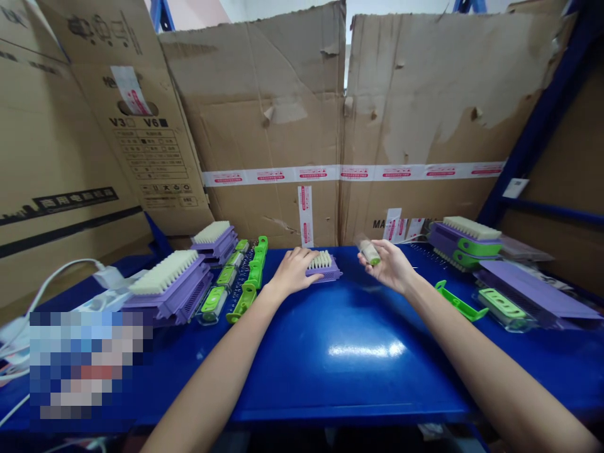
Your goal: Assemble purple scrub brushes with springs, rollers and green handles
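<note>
In the head view, my left hand (296, 269) lies over the left part of a purple slotted housing with a cream ridged pad (323, 259) on top. The housing sits on the blue table, its right part showing past my fingers. My right hand (387, 265), raised to the right of it, grips a small clear plastic box with a green end (370, 251). That box is tilted and a little blurred. Beyond my left wrist stands a row of green brackets (255, 270), beside several clear boxes with green inserts (214, 302).
Purple housings with cream pads (165, 280) are stacked at left; another stack (467, 236) stands at right. A loose green bracket (460, 302) and a clear box with green insert (504, 308) lie on the blue table (330, 377). Cardboard sheets (264, 126) wall the back.
</note>
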`<state>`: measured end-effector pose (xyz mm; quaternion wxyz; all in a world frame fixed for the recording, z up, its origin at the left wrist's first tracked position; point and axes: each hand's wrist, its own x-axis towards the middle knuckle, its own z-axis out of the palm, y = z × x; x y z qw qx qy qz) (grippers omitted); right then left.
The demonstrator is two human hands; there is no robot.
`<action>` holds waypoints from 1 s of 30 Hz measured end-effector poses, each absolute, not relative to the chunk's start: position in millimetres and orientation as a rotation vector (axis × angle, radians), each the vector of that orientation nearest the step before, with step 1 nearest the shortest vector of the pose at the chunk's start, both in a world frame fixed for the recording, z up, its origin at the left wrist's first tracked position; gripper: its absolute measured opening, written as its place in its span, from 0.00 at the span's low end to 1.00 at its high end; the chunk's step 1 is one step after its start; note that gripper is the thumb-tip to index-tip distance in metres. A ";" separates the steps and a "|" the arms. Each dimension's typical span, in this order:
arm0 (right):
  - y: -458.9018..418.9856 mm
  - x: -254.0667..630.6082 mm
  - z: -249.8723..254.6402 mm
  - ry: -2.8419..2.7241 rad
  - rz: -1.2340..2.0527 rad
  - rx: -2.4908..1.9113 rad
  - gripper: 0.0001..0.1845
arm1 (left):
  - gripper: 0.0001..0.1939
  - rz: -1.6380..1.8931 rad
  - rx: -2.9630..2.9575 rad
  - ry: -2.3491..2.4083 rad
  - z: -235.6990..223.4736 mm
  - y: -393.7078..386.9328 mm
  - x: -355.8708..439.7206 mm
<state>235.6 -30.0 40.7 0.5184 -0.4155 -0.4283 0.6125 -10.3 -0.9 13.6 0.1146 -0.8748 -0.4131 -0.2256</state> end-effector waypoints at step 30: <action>-8.0 216.0 2.5 -1.481 0.527 -1.461 0.19 | 0.33 -0.707 -2.560 -1.110 17.6 -7.9 1.0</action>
